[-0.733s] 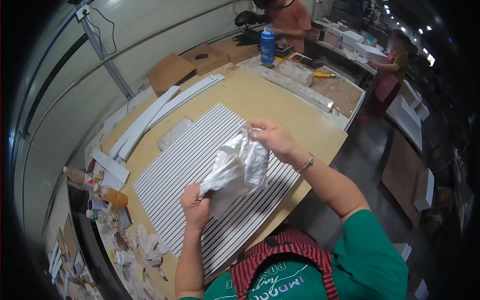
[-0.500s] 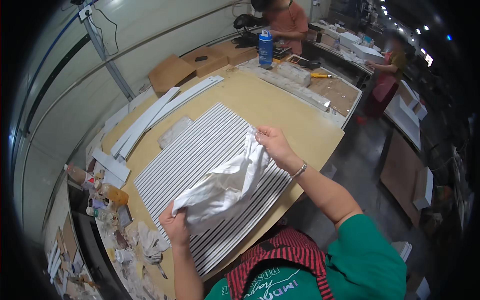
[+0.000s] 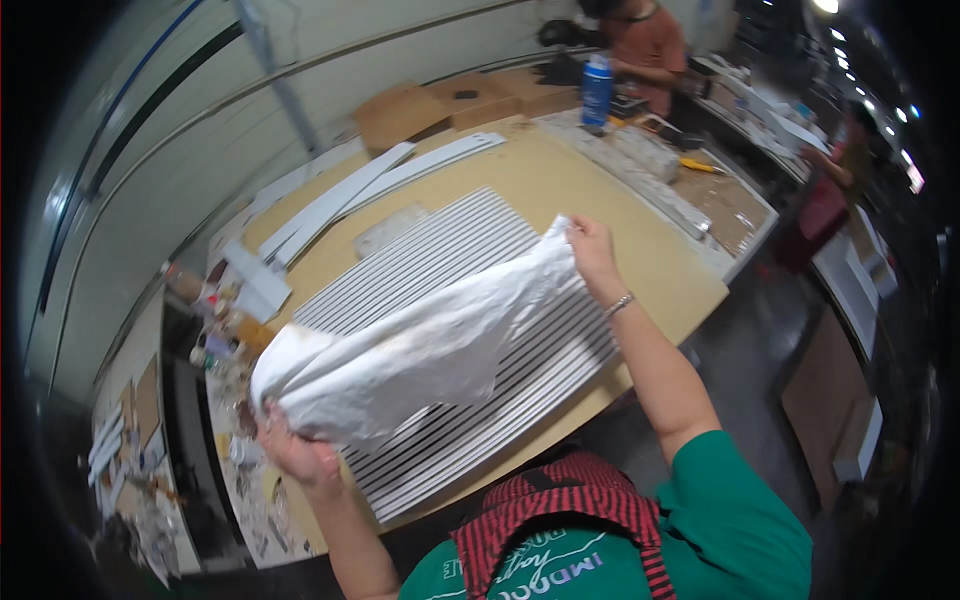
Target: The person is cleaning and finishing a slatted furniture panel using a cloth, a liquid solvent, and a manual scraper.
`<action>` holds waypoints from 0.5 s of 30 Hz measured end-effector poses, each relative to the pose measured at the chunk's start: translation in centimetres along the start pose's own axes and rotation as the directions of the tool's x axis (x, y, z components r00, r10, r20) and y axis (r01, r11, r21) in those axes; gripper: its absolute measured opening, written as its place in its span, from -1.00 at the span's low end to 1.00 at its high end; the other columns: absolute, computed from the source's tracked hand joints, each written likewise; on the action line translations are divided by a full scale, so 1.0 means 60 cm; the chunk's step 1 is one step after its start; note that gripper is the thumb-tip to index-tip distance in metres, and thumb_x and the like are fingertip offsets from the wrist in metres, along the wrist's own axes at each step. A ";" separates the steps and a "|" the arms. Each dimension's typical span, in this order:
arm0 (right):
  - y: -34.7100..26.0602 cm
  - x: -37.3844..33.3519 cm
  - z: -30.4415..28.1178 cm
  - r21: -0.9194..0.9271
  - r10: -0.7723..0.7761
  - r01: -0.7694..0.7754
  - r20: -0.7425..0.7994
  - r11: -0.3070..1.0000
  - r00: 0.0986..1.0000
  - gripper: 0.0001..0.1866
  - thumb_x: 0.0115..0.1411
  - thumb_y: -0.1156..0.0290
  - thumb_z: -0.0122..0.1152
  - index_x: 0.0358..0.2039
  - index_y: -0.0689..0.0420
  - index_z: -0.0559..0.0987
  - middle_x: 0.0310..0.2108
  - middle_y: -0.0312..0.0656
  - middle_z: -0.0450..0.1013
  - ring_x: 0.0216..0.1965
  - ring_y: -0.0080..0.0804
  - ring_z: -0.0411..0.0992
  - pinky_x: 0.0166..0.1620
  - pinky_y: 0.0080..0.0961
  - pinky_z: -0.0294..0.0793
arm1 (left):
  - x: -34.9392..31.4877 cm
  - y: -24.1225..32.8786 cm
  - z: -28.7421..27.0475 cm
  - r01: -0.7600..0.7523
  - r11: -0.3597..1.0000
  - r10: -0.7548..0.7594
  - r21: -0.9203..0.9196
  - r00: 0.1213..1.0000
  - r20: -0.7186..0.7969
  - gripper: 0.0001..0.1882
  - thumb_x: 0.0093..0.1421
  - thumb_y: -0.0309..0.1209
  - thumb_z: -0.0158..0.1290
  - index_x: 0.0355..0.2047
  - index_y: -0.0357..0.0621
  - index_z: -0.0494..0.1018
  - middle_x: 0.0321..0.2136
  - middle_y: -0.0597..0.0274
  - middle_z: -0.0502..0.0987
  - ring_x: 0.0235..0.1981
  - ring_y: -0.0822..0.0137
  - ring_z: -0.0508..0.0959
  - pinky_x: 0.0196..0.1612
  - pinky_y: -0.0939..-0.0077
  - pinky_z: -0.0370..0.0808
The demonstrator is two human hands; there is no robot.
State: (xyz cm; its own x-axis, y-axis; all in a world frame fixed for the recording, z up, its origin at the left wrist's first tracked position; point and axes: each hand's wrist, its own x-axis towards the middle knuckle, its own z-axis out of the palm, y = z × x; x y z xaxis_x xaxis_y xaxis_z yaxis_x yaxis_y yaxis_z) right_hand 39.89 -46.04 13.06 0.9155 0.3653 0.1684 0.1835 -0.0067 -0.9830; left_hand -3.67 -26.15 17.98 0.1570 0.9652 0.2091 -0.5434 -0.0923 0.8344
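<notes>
White cloth: while both hands keep it spread between them, the cloth [image 3: 400,370] hangs in a slanting sheet above the striped panel [image 3: 440,260], its near edge drooping in folds; whether it touches the panel I cannot tell
Right hand: thumb and fingers of the right hand [image 3: 592,252] are pinched together on the far corner, with a bracelet [image 3: 620,304] at the wrist
Left hand: the left hand [image 3: 300,457] has its fingers closed on the lower left end, though cloth and blur hide part of the grip
Feel: probably very light, soft and limp, hard to damage; it looks as if it would sag or bunch wherever it is not pulled taut, and slip little between bare fingers
Where to hold: two far-apart corners or edges seem best, thumb on top and fingers beneath, since a grip in the middle would likely let the ends flop
Table: the panel lies flat on the tan table [image 3: 650,250], with long white strips [image 3: 340,195] beyond it and a blue bottle [image 3: 597,92] near the far end
</notes>
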 end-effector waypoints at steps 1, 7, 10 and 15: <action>0.002 0.003 0.013 0.018 0.002 -0.003 0.052 1.000 0.999 -0.76 0.25 0.48 0.20 -0.10 0.29 0.61 -0.31 -0.25 0.60 -0.27 -0.44 0.52 -0.15 -0.44 0.50 | -0.008 -0.005 0.029 -0.008 1.000 0.007 -0.027 1.000 -0.020 -0.62 0.45 -0.38 -0.06 0.16 -0.41 0.38 0.08 -0.06 0.52 0.08 0.14 0.56 0.18 0.20 0.51; -0.084 -0.078 0.107 0.017 -0.253 0.340 0.705 0.940 0.663 -0.25 0.10 0.23 0.42 0.30 0.17 0.42 0.28 -0.01 0.40 0.33 -0.17 0.31 0.38 -0.22 0.26 | -0.027 -0.011 0.141 -0.030 0.999 0.022 0.038 0.978 0.207 -0.68 0.48 -0.47 -0.14 0.11 -0.45 0.42 -0.03 0.01 0.59 -0.04 0.24 0.61 0.10 0.33 0.53; -0.083 -0.114 0.157 0.107 -0.276 0.398 0.876 0.911 0.396 -0.11 0.05 0.13 0.47 0.36 0.14 0.35 0.35 0.03 0.31 0.41 -0.15 0.22 0.43 -0.21 0.18 | -0.039 -0.009 0.179 0.001 1.000 -0.004 0.008 0.952 0.308 -0.66 0.48 -0.46 -0.13 0.14 -0.45 0.40 0.01 0.00 0.57 -0.01 0.24 0.61 0.12 0.31 0.52; -0.074 -0.115 0.195 0.323 -0.392 0.257 0.870 0.911 0.298 -0.26 0.05 0.17 0.47 0.23 0.17 0.50 0.17 0.01 0.50 0.23 -0.19 0.43 0.32 -0.28 0.35 | -0.052 -0.011 0.186 0.045 0.998 -0.057 0.049 0.962 0.265 -0.64 0.47 -0.43 -0.11 0.16 -0.44 0.38 0.03 -0.04 0.56 0.04 0.19 0.60 0.16 0.28 0.51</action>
State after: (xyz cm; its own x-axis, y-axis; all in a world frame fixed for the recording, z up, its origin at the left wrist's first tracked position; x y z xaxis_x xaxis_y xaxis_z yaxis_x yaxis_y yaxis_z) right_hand 28.54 -37.63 15.42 -0.1107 0.9215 0.3722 0.2867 0.3882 -0.8758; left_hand 5.41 -31.82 22.51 0.4007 0.8693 0.2894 -0.4948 -0.0604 0.8669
